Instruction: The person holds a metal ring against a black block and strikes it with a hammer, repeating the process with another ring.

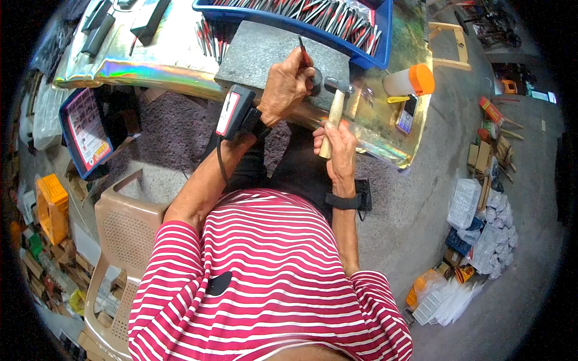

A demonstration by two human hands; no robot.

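My left hand (284, 87) pinches a slim red-and-black tool (304, 53) over the grey stone slab (256, 51), with the tool's dark end pointing away from me. Its exact kind I cannot make out. My right hand (338, 144) is wrapped round the pale wooden handle of a hammer (333, 123). The hammer's dark metal head is low by the slab's near right edge, just right of my left hand; whether it touches the slab I cannot tell. A small round dark piece (316, 76) shows between the left fingers and the hammer head.
Behind the slab a blue tray (388, 36) holds many similar slim tools; several more lie left of it (208, 41). An orange-lidded jar (400, 81) and a phone (407, 114) rest at the table's right. Dark blocks (150, 21) lie far left. A beige plastic chair (123, 231) stands beside me.
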